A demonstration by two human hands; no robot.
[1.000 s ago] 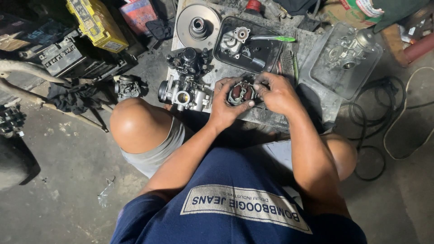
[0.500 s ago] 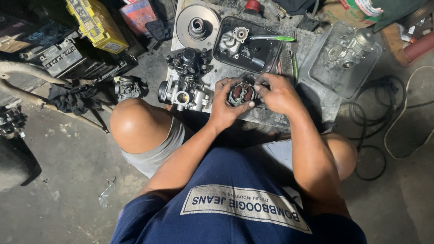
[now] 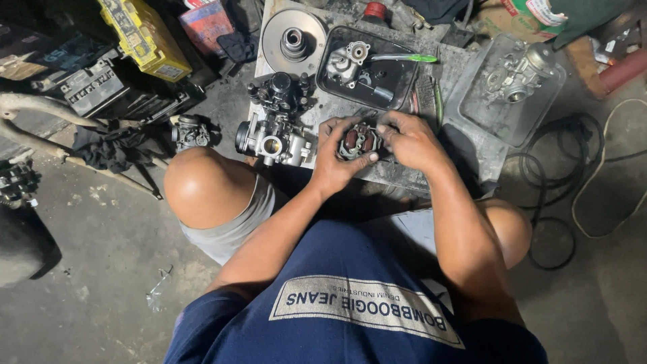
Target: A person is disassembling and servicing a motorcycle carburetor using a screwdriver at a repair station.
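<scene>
My left hand [image 3: 335,160] grips a small round metal engine part [image 3: 358,141] with reddish copper windings, holding it just above a grey work slab [image 3: 465,145]. Fingers of my right hand [image 3: 412,140] pinch the same part from its right side. A silver carburetor body [image 3: 273,139] lies just left of my left hand, with a black carburetor [image 3: 280,92] behind it.
A black tray [image 3: 397,84] holds a metal part and a green-handled tool [image 3: 404,58]. A round pulley disc [image 3: 294,40] lies behind. A clear tray [image 3: 485,114] with another carburetor sits right. Cables coil on the floor at right; yellow box and clutter at left.
</scene>
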